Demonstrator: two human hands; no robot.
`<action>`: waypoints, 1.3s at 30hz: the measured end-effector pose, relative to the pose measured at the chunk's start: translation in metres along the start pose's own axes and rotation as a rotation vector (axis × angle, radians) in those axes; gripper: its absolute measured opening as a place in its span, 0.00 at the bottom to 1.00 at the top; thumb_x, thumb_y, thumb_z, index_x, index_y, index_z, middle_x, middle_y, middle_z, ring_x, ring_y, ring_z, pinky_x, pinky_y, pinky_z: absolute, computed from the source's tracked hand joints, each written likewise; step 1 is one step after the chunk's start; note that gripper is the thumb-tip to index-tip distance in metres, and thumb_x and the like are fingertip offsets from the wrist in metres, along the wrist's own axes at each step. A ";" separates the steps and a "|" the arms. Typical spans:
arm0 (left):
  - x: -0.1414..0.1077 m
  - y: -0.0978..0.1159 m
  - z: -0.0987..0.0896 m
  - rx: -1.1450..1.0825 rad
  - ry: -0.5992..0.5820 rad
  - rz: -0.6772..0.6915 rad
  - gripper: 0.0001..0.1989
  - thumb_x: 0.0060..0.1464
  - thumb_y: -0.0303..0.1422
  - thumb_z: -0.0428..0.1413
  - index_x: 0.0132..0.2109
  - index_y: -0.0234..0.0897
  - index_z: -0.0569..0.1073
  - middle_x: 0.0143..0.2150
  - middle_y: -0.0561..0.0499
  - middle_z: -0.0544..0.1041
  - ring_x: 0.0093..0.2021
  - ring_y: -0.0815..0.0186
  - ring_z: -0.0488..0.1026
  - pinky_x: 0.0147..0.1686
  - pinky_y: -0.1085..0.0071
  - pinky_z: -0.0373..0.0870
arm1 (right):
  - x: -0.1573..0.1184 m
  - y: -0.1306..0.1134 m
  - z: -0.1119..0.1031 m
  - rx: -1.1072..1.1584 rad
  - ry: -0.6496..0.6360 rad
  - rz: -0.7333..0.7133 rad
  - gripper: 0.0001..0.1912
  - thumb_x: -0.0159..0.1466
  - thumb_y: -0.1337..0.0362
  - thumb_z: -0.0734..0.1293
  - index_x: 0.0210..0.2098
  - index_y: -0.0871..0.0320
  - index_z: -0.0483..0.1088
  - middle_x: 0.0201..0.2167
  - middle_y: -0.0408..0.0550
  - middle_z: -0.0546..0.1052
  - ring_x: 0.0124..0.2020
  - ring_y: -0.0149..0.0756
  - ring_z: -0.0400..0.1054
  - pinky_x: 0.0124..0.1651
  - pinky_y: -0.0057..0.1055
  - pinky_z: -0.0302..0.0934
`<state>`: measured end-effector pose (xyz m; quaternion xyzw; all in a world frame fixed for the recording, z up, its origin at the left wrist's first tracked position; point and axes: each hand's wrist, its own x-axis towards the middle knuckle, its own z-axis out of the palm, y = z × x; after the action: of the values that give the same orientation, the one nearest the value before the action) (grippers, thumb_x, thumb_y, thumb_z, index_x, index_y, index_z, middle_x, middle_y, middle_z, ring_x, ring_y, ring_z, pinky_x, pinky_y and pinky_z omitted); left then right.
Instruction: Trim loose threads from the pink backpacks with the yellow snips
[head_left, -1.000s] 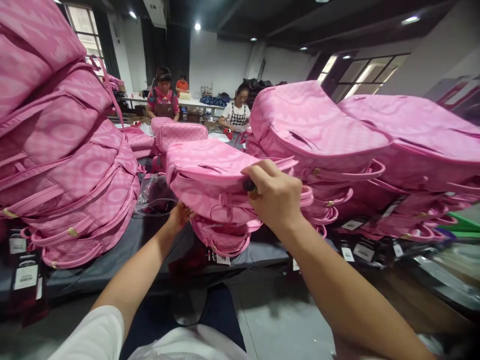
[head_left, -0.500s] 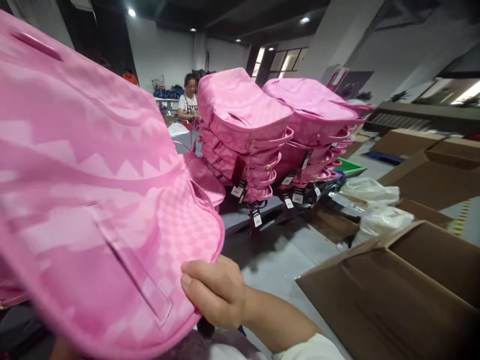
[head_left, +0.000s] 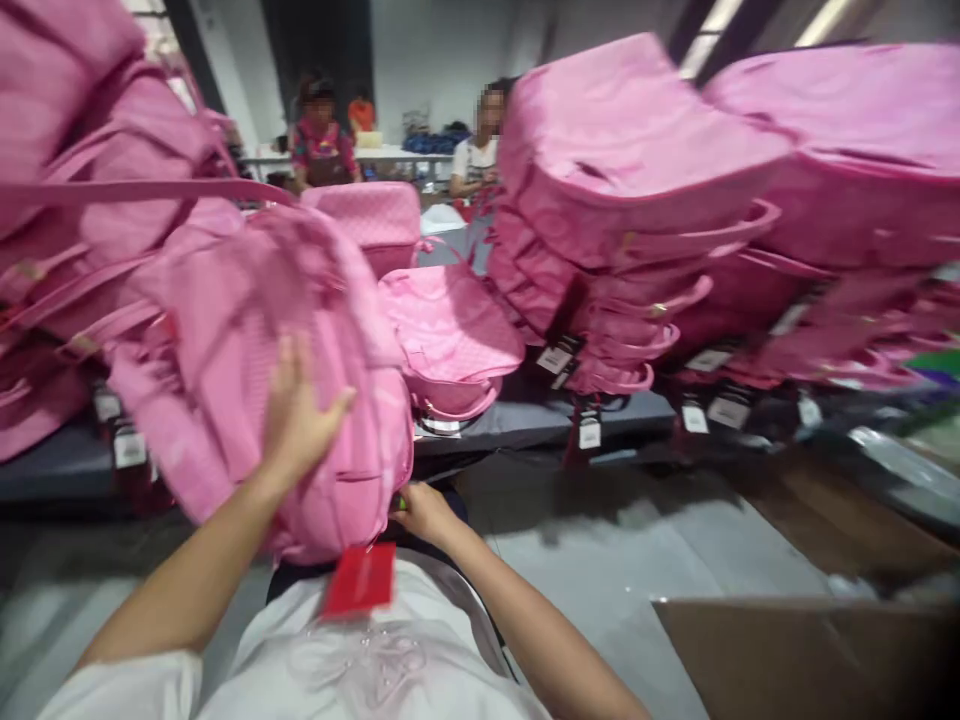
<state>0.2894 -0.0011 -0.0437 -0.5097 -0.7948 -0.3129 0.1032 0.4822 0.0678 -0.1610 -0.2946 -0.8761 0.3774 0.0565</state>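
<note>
A pink backpack point(head_left: 225, 330) stands tilted in front of my body, its strap side toward me. My left hand point(head_left: 298, 410) lies on that side with its fingers spread. Low at the backpack's right edge is my right hand point(head_left: 424, 512), fingers curled, with a small green thing showing at the fingertips; what else it grips is hidden. A red tag point(head_left: 361, 580) hangs from the bag over my white shirt. To the right, a smaller pink bag point(head_left: 454, 325) lies on the dark table point(head_left: 510, 420).
Stacked pink backpacks point(head_left: 645, 150) with hanging tags rise at the right, and more pink bags point(head_left: 45, 240) at the left. Cardboard point(head_left: 810, 650) lies at the lower right. Two people point(head_left: 322, 145) point(head_left: 476, 155) are behind the table, with another in orange farther back.
The view has turned left and down. The backpack has been turned so that its strap side shows. My left hand has come into view, open on it; my right hand is now lower at its edge.
</note>
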 end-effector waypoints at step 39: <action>0.193 -0.043 -0.028 0.475 -0.341 0.063 0.37 0.54 0.63 0.49 0.50 0.34 0.78 0.47 0.43 0.78 0.52 0.50 0.71 0.50 0.54 0.63 | 0.041 0.012 -0.049 -0.541 0.920 -0.538 0.25 0.66 0.70 0.66 0.62 0.57 0.65 0.40 0.54 0.77 0.36 0.37 0.74 0.33 0.26 0.66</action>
<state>0.1592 0.1138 0.0544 -0.5411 -0.8353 -0.0247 0.0942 0.4694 0.1279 -0.1396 -0.1998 -0.8705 -0.0529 0.4468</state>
